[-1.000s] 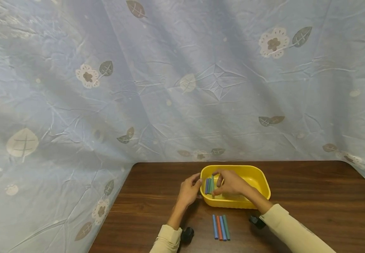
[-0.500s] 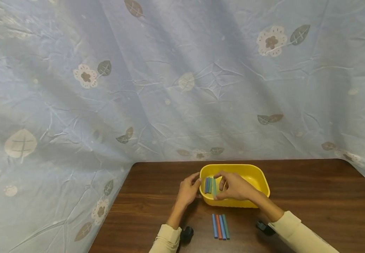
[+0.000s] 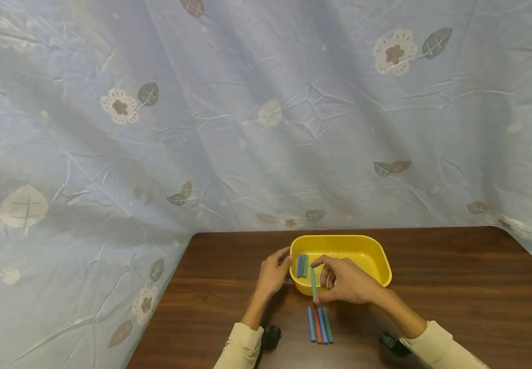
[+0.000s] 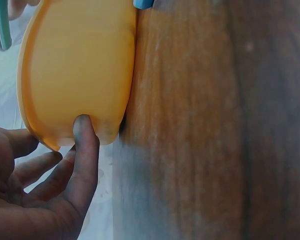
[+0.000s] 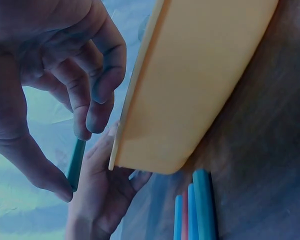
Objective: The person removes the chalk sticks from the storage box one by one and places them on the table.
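Note:
My right hand (image 3: 346, 282) pinches a slim green stick (image 3: 313, 283), which looks like chalk, by its two ends between thumb and fingers. It hangs over the front rim of a yellow plastic tub (image 3: 383, 269). In the right wrist view the green stick (image 5: 76, 165) spans from thumb to fingertip. My left hand (image 3: 272, 274) holds the tub's left end, thumb against the outer wall (image 4: 80, 65) and fingers at the rim. Inside, a few purple, blue and green sticks (image 3: 302, 266) lie at the left. Several blue, red and green sticks (image 3: 320, 326) lie side by side in front of the tub.
The tub stands on a dark wooden table (image 3: 455, 287), near its back edge. A pale blue patterned cloth (image 3: 266, 169) hangs behind and to the left. Black wrist devices (image 3: 271, 337) sit below both forearms.
My right hand has drawn the green stick away from the others in the tub, up and toward me over the front rim. The left hand keeps its place on the tub.

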Motion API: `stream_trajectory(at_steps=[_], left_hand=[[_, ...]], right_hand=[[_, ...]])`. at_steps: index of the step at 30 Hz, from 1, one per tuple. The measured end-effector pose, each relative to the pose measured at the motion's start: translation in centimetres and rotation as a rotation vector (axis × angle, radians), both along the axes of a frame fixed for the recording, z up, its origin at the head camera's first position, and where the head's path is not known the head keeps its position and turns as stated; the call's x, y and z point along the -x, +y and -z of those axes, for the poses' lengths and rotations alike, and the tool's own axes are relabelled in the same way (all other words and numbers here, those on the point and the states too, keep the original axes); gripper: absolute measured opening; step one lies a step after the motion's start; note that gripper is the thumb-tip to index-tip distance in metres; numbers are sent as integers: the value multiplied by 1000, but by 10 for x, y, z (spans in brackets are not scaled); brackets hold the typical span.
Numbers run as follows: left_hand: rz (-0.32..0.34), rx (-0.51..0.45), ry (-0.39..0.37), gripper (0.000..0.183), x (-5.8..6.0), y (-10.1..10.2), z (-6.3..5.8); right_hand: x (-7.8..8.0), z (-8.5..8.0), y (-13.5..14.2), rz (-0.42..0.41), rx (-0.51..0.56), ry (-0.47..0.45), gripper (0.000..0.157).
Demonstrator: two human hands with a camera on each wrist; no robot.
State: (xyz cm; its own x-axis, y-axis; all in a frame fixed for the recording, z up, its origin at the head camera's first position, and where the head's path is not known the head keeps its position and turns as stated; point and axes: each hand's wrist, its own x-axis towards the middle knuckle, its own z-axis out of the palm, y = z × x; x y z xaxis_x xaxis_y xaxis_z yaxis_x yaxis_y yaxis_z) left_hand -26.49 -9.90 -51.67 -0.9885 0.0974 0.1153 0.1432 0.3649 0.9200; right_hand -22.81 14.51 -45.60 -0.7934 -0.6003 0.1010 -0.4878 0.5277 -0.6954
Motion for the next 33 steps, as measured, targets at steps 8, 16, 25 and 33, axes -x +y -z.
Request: stream_trajectory(at_steps=[8,16,25,33], left_hand=[[5,5,7,45,1,2,0],[10,-27,-16,45,3,3,2],[10,-27,-1,45,3,3,3],[15,-17,8,45,3,2,3]], right_hand=[[-14,8,8,-36,38,12,74],[-26,15,16,-49,54,-15,76],[-38,22,19,-64,64,-19,75],[-47,29,23,-54,51,-57,75]])
